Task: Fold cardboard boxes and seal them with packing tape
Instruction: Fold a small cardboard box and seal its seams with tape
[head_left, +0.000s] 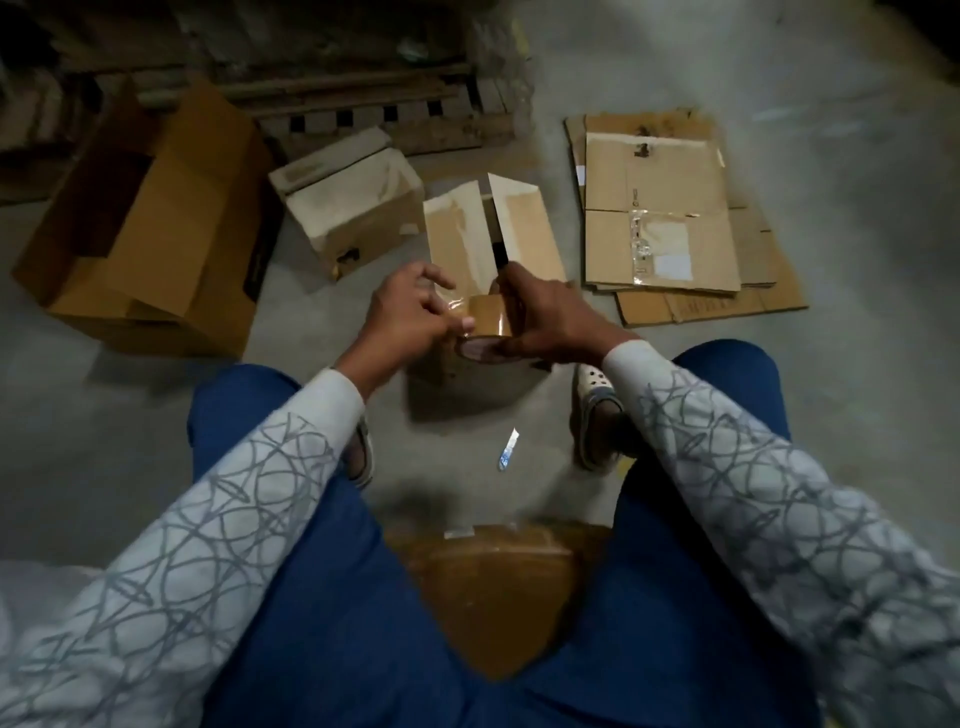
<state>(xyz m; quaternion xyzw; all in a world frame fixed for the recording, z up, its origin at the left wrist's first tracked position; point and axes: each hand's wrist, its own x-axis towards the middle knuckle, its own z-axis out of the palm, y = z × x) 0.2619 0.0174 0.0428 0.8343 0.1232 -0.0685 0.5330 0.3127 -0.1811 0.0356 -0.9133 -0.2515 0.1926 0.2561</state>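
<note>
Both arms reach forward from patterned grey-white sleeves, wrists near each other above the work. The right hand (545, 322) is clenched around a brown roll of packing tape (487, 328), fingers wrapped over its far side. The left hand (410, 312) pinches the loose glossy end of the tape at the roll's left edge, thumb and forefinger closed, the other fingers spread upward.

The surface is a grey concrete floor (857, 389), dim at the edges; a dark wooden pallet (363, 109) lies at the back. A large open brown carton (156, 223) sits on its side at left; a smaller pale worn carton (353, 202) stands beside it. A stack of flattened brown cardboard sheets (665, 218) lies at right; a small white-handled blade (506, 449) lies on the floor between the feet.

The roll is held just above the near edge of a small brown cardboard box (488, 234); its core opening faces down towards the person. The box's two top flaps stand partly raised; the gap between them, and the long axis, run away from the person.
</note>
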